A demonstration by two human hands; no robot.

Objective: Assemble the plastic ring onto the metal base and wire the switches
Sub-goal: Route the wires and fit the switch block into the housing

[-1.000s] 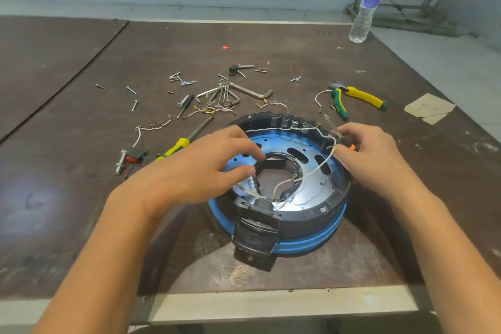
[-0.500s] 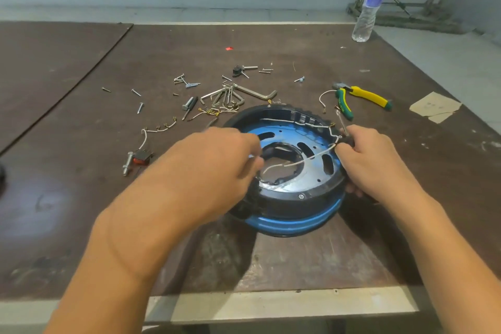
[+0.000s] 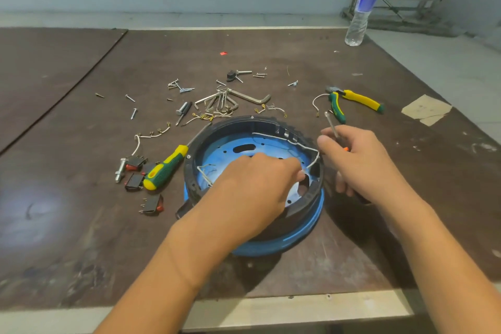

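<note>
A black plastic ring (image 3: 233,123) sits on the blue metal base (image 3: 292,241) in the middle of the table. White wires (image 3: 279,139) run along the ring's far inner wall and down to its right side. My left hand (image 3: 252,190) lies inside the ring, fingers curled, pinching a wire end near the right wall. My right hand (image 3: 360,163) is at the ring's right rim and holds a thin metal tool with an orange end (image 3: 332,123). Several black and red switches (image 3: 135,172) lie left of the ring.
A yellow-green screwdriver (image 3: 165,168) lies against the ring's left side. Hex keys (image 3: 230,100), screws and wire pieces are scattered behind the ring. Yellow-green pliers (image 3: 352,102) lie at the back right, a water bottle (image 3: 362,8) at the far corner, cardboard scraps (image 3: 425,110) at right.
The ring and base have been turned, so the black tab moved from the front to the left under my forearm. My left hand moved right across the inside toward the right wall.
</note>
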